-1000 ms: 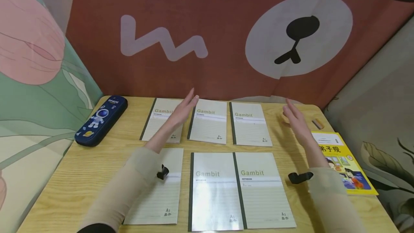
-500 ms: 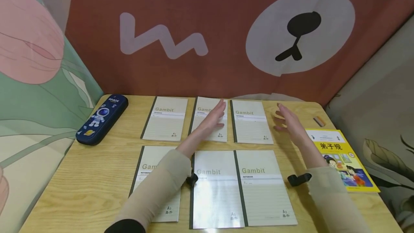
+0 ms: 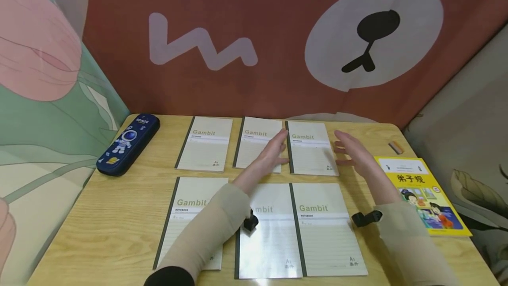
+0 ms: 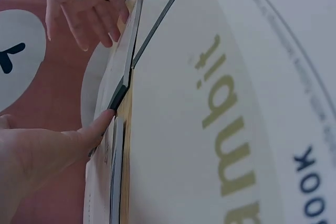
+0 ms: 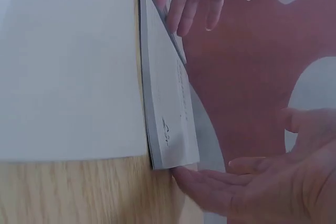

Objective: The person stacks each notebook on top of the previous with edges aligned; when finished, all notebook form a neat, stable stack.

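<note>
Six pale "Gambit" notebooks lie in two rows on the wooden table [image 3: 103, 215]. My left hand [image 3: 274, 151] reaches over the back middle notebook [image 3: 255, 138] with straight fingers. In the left wrist view its fingertip [image 4: 102, 124] touches the dark spine of the back right notebook [image 3: 311, 149]. My right hand [image 3: 346, 151] stands flat and open at that notebook's right edge. In the right wrist view its fingers [image 5: 210, 184] touch the notebook's corner [image 5: 168, 124]. Neither hand grips anything.
A dark blue pencil case [image 3: 128, 144] lies at the back left. A yellow picture book [image 3: 420, 195] sits at the right edge, with a small eraser [image 3: 395, 147] behind it. A cloth backdrop hangs close behind the table.
My left hand has swept right from the back left notebook to the back right notebook's spine. My right hand has moved left to that notebook's right edge.
</note>
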Demonstrator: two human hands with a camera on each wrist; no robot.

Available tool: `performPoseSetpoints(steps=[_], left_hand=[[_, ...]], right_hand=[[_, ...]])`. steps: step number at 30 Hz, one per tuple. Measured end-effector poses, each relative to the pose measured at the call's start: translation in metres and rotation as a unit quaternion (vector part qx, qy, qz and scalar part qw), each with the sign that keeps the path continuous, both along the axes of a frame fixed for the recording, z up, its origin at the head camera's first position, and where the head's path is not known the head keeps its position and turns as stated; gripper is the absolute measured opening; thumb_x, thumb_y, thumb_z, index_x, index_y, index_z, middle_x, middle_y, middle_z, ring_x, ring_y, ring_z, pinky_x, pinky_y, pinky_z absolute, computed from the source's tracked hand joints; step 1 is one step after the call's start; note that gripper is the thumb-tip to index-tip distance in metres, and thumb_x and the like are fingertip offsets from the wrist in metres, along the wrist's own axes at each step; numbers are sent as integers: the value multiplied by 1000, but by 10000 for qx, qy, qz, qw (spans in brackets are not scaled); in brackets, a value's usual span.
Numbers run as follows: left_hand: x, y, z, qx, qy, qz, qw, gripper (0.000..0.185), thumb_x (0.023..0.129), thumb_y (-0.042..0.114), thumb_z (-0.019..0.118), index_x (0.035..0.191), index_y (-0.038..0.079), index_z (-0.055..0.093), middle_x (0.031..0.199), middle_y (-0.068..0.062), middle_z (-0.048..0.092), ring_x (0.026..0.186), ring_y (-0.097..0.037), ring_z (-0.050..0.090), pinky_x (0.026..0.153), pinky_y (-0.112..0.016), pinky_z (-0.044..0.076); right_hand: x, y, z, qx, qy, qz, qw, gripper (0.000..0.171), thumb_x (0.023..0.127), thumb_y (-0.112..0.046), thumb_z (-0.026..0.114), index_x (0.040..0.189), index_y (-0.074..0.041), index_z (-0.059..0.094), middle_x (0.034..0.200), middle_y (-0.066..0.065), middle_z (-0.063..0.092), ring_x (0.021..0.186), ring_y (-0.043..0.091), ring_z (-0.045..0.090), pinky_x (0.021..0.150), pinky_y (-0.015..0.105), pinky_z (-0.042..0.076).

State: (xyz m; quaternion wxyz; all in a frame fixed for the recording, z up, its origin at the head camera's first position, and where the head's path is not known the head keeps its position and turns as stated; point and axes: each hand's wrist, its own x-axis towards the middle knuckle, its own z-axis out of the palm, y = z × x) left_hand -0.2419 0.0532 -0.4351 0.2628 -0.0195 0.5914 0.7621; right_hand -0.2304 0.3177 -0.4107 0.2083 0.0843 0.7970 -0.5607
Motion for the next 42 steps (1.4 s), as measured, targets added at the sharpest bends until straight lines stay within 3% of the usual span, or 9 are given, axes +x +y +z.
performPoseSetpoints(steps=[6, 9, 12, 14, 20, 25, 28, 34, 42], left_hand=[[1, 2, 1, -271, -252, 272, 9989, 70, 105, 36, 53, 164, 12, 25, 170, -15, 25, 155, -33, 34, 115, -51, 47], [1, 2, -1, -344, -351, 330, 9982, 69, 102, 25, 59, 162, 6, 29, 163, -18, 39, 145, -34, 47, 110, -42, 53], [0, 2, -5, -382, -343, 254, 9984, 68, 101, 14, 62, 160, 0, 31, 159, -20, 44, 135, -33, 57, 108, -37, 54], [0, 2, -8, -350, -294, 175, 9988, 68, 100, 8, 63, 159, -2, 31, 159, -21, 44, 132, -32, 59, 109, -37, 53], [-2, 8, -9, -558, 87, 115, 9983, 66, 95, -3, 66, 156, 0, 39, 144, -18, 56, 113, -21, 66, 106, -36, 56], [-2, 7, 0, -1222, 534, 209, 9908, 62, 94, -4, 68, 152, 3, 47, 123, -12, 61, 94, -14, 62, 98, -37, 60], [-3, 2, 8, -1537, 775, 235, 9848, 59, 95, -2, 68, 151, 5, 51, 121, -12, 62, 91, -13, 62, 95, -37, 61], [-5, -22, 23, -1841, 1175, 62, 9758, 58, 95, 0, 67, 151, 7, 52, 120, -13, 64, 80, -10, 62, 87, -36, 63], [-9, -68, 41, -2167, 1153, -35, 9694, 61, 97, 3, 67, 154, 7, 47, 117, -10, 60, 79, -10, 64, 82, -31, 64]], right_hand=[[1, 1, -2, 387, -218, -76, 9990, 84, 107, -53, 39, 165, -4, 3, 161, 27, 30, 131, 32, 46, 112, 50, 45], [0, 5, -6, 374, -244, -96, 9990, 77, 109, -42, 42, 164, 1, 9, 129, 11, 56, 104, 13, 54, 98, 35, 50], [-1, 9, -11, 213, -223, -109, 9995, 71, 109, -31, 46, 162, 5, 15, 95, -7, 57, 90, 3, 54, 86, 24, 52], [-2, 11, -15, 118, -204, -173, 9996, 67, 109, -26, 49, 161, 4, 20, 87, -14, 57, 86, 0, 54, 82, 21, 53], [-1, 15, -21, -185, 24, -346, 9992, 63, 107, -19, 54, 159, 4, 28, 92, -24, 62, 85, -7, 61, 78, 16, 55], [-2, 14, -18, -779, 210, -530, 9953, 67, 105, -13, 58, 160, 4, 25, 88, -23, 68, 83, -5, 66, 76, 17, 57], [-2, 9, -10, -674, 240, -592, 9957, 69, 104, -17, 61, 161, -1, 27, 91, -23, 67, 83, -4, 67, 77, 18, 57], [-4, -8, 7, -353, 279, -630, 9970, 68, 101, -23, 67, 159, -6, 37, 98, -19, 65, 84, -3, 67, 79, 17, 58], [-14, -50, 23, -341, 424, -405, 9977, 59, 100, -16, 68, 153, -2, 47, 100, -9, 67, 79, 1, 69, 78, 19, 61]])
